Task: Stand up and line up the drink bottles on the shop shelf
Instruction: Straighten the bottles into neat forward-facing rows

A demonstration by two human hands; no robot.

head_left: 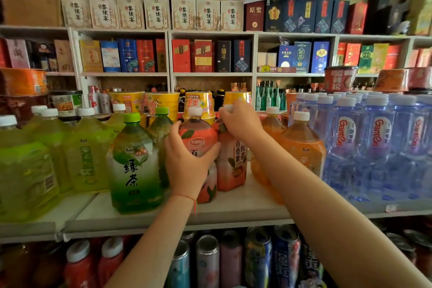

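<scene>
Two red fruit-tea bottles stand upright side by side at the middle of the white shelf (233,208). My left hand (187,161) grips the body of the front red bottle (198,133), fingers and thumb curled round its label. My right hand (240,121) holds the neck and shoulder of the second red bottle (233,161), covering its cap. A green tea bottle (135,166) stands just left of my left hand. Orange tea bottles (301,145) stand upright to the right of my right arm.
Yellow-green tea bottles (86,154) fill the shelf's left part, and packed water bottles (378,142) its right. Yellow noodle cups (163,103) sit behind. Boxed goods line the rear wall shelves. Cans and bottles (257,262) stand on the shelf below.
</scene>
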